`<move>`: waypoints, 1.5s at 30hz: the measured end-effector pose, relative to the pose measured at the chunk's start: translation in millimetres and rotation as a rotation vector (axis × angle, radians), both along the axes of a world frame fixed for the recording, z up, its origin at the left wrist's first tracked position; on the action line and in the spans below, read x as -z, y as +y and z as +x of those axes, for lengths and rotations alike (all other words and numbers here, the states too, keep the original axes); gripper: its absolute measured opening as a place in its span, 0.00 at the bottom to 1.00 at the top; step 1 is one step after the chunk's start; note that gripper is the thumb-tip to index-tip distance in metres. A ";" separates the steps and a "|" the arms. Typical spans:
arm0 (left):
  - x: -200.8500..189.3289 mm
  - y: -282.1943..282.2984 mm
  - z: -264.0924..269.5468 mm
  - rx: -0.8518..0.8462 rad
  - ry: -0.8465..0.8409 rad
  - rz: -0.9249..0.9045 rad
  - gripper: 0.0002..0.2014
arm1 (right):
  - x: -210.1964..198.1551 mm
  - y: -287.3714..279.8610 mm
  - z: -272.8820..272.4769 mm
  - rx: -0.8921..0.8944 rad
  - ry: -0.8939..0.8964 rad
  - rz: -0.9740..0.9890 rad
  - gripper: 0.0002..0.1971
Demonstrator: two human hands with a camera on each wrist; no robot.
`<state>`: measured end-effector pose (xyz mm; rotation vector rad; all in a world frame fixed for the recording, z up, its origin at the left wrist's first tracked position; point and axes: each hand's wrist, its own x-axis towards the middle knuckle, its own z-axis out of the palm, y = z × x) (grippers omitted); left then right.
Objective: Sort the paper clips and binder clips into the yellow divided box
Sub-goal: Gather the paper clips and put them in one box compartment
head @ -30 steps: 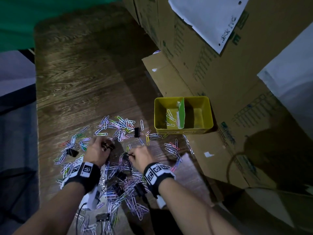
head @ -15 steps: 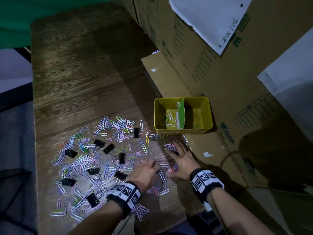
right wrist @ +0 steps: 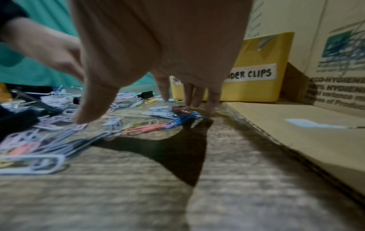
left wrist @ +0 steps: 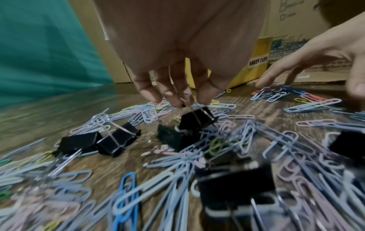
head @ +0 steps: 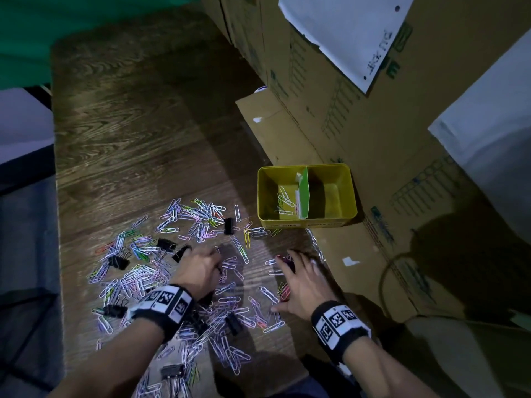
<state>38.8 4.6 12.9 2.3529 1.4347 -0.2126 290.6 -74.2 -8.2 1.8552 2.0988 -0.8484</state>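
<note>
The yellow divided box point(head: 307, 223) stands at the table's right, with a green divider point(head: 304, 193) and a few paper clips point(head: 284, 200) in its left compartment. Its right compartment looks empty. Coloured paper clips point(head: 198, 216) and black binder clips point(head: 229, 225) lie scattered on the wooden table point(head: 129, 139). My left hand point(left wrist: 183, 101) pinches the wire handle of one black binder clip point(left wrist: 197, 119), which still touches the pile. My right hand point(head: 293, 278) lies spread and low, its fingers point(right wrist: 194, 96) touching paper clips point(right wrist: 158, 114) just in front of the box point(right wrist: 256, 87).
Large cardboard boxes point(head: 359, 116) wall in the right side and back, with a flat cardboard flap point(head: 339, 248) beside the yellow box. A cable point(head: 385, 285) loops at the right. A green cloth point(head: 57, 30) hangs behind the table's far left.
Both hands moved right from the pile's left-middle. The right hand spread out near the box and stayed; the left hand then shifted back left and pinched a binder clip's handle.
</note>
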 end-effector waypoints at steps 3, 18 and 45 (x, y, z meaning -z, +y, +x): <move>-5.2 9.1 27.8 0.030 -0.068 0.062 0.13 | -1.1 -3.8 -5.9 0.048 -0.024 -0.011 0.55; 30.3 -22.5 82.1 0.232 0.186 -0.117 0.27 | 2.4 -4.6 -6.1 0.141 0.016 0.094 0.43; 14.9 -21.6 56.8 -0.365 -0.397 -0.343 0.10 | 3.3 -4.7 3.8 0.500 0.483 -0.073 0.08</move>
